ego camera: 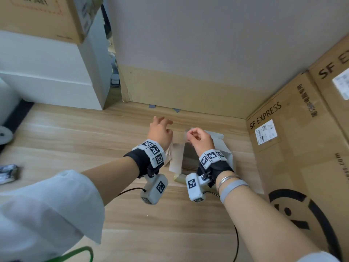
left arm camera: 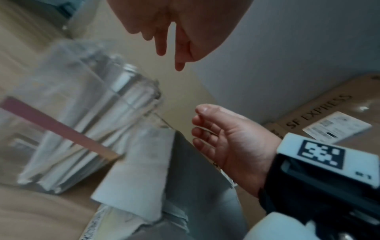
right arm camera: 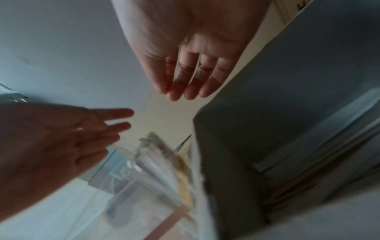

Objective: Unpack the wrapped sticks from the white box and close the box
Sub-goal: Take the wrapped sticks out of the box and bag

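- White box stands open on the wooden floor, under my hands.
- Wrapped sticks: clear-bagged bundle just beside the box.
- Left hand: fingers spread, empty.
- Right hand: loosely curled, holding nothing.

Open white cardboard box on pale wood-grain floor, flaps raised, with a clear-wrapped bundle of pale sticks just beside its left flap. Left hand, fingers spread and relaxed, above the bundle; right hand, fingers curled, above the box opening, whether it pinches anything cannot be told. Brown "SF EXPRESS" corrugated cartons at right; white cabinet at left; small crumpled silver packet at far left.
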The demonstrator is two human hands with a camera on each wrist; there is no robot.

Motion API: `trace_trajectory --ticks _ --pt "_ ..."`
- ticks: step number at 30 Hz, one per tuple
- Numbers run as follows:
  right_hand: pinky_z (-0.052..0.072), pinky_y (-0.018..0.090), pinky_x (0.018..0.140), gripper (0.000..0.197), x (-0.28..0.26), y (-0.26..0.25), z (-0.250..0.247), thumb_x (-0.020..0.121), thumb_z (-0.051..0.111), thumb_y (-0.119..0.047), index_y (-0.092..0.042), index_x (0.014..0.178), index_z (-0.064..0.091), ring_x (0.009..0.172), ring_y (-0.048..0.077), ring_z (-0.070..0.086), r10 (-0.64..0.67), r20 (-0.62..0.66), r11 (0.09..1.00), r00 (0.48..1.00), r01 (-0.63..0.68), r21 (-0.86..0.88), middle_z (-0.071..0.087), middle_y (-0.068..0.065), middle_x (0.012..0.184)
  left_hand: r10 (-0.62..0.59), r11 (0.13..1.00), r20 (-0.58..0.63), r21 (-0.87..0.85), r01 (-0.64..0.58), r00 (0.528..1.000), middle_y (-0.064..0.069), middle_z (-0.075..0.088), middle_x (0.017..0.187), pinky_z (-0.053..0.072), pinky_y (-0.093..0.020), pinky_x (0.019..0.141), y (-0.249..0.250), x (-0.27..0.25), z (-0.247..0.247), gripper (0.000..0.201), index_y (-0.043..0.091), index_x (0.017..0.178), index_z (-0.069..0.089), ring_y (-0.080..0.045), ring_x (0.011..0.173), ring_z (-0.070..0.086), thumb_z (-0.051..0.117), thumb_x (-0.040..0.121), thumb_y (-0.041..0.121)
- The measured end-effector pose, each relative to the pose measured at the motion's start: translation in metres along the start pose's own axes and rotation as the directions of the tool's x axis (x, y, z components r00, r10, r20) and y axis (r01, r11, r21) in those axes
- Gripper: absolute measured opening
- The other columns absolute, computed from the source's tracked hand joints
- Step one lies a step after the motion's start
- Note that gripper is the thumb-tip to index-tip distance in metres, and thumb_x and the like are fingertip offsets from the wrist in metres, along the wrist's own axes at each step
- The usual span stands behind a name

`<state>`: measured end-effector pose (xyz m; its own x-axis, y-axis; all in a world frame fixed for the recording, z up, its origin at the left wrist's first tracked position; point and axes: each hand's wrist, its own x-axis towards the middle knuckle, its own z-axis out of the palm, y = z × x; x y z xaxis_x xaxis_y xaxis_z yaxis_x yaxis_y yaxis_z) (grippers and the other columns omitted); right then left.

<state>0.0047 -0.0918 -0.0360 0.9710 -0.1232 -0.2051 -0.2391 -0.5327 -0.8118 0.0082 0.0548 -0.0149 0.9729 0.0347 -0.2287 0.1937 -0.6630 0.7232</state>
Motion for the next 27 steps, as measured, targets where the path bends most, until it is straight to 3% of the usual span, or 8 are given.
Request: trace_trajectory --ticks 3,6,10,13,19,21,23,27 --pt "0.051 0.036 0.081 0.024 -0.006 0.020 -0.013 0.087 0.060 -0.014 -0.029 0.069 0.055 0.075 0.019 0.059 0.038 0.011 0.998 0.999 -0.038 -0.050 0.063 -0.001 0.073 0.091 0.995 0.017 -0.034 -0.090 0.996 -0.004 0.035 0.151 0.022 -0.028 0.115 0.017 -0.007 0.017 0.042 0.012 0.128 0.054 -0.020 0.147 0.016 0.041 0.091 -0.001" --pt "0.052 0.040 0.085 0.006 -0.013 0.035 -0.025 0.088 0.060 -0.014 -0.017 0.084 0.064 0.077 0.020 0.061 0.092 0.089 0.992 0.992 -0.083 -0.097 0.063 -0.002 0.072 0.111 0.994 0.084 -0.034 -0.108 0.990 -0.005 0.038 0.149 0.028 -0.025 0.110 0.028 -0.017 0.037 0.045 0.012 0.132 0.050 -0.021 0.140 0.032 0.042 0.090 -0.001" --pt "0.048 0.028 0.077 0.012 -0.018 0.058 -0.033 0.089 0.058 -0.018 -0.015 0.094 0.069 0.082 0.017 0.059 0.175 0.163 0.965 0.971 -0.136 -0.225 0.063 0.000 0.083 -0.143 0.989 0.269 0.003 0.148 0.953 -0.018 0.038 0.145 0.042 -0.039 0.102 0.027 -0.024 0.066 0.066 0.020 0.148 0.021 -0.035 0.123 0.050 0.048 0.089 0.007" --pt "0.042 0.023 0.075 0.017 -0.021 0.071 -0.036 0.090 0.056 -0.019 -0.016 0.101 0.070 0.086 0.015 0.057 0.230 0.190 0.947 0.955 -0.174 -0.270 0.060 -0.001 0.089 -0.322 0.947 0.304 0.104 0.305 0.897 -0.022 0.047 0.138 0.044 -0.039 0.099 0.020 -0.022 0.078 0.073 0.018 0.151 0.002 -0.035 0.120 0.054 0.047 0.093 0.012" --pt "0.047 0.027 0.099 0.028 -0.022 0.078 -0.031 0.089 0.058 -0.016 -0.017 0.116 0.066 0.113 0.020 0.061 0.258 0.220 0.927 0.941 -0.177 -0.331 0.067 0.002 0.120 -0.369 0.929 0.320 0.112 0.351 0.873 -0.022 0.056 0.123 0.053 -0.042 0.091 0.012 -0.017 0.082 0.044 0.008 0.133 0.034 -0.038 0.108 0.060 0.044 0.091 0.006" --pt "0.044 0.025 0.100 0.036 -0.022 0.076 -0.028 0.089 0.057 -0.015 -0.019 0.124 0.061 0.118 0.021 0.059 0.253 0.221 0.906 0.942 -0.151 -0.395 0.062 0.001 0.129 -0.317 0.948 0.298 0.099 0.302 0.900 -0.022 0.053 0.128 0.048 -0.037 0.090 0.013 -0.020 0.083 0.043 0.008 0.133 0.035 -0.038 0.113 0.056 0.043 0.091 0.006" --pt "0.042 0.025 0.098 0.041 -0.021 0.076 -0.026 0.089 0.053 -0.013 -0.021 0.129 0.057 0.120 0.023 0.057 0.257 0.216 0.893 0.942 -0.147 -0.425 0.059 0.003 0.134 -0.246 0.969 0.271 0.053 0.241 0.930 -0.020 0.043 0.139 0.042 -0.038 0.098 0.013 -0.025 0.083 0.056 0.011 0.142 0.029 -0.036 0.123 0.048 0.043 0.088 0.000" --pt "0.042 0.030 0.102 0.046 -0.022 0.073 -0.017 0.089 0.051 -0.012 -0.022 0.133 0.052 0.123 0.028 0.053 0.242 0.265 0.827 0.934 -0.056 -0.559 0.055 0.005 0.137 -0.166 0.986 0.236 0.033 0.163 0.957 -0.020 0.037 0.139 0.039 -0.039 0.100 0.008 -0.034 0.083 0.056 0.012 0.142 0.028 -0.035 0.123 0.046 0.042 0.089 -0.002"
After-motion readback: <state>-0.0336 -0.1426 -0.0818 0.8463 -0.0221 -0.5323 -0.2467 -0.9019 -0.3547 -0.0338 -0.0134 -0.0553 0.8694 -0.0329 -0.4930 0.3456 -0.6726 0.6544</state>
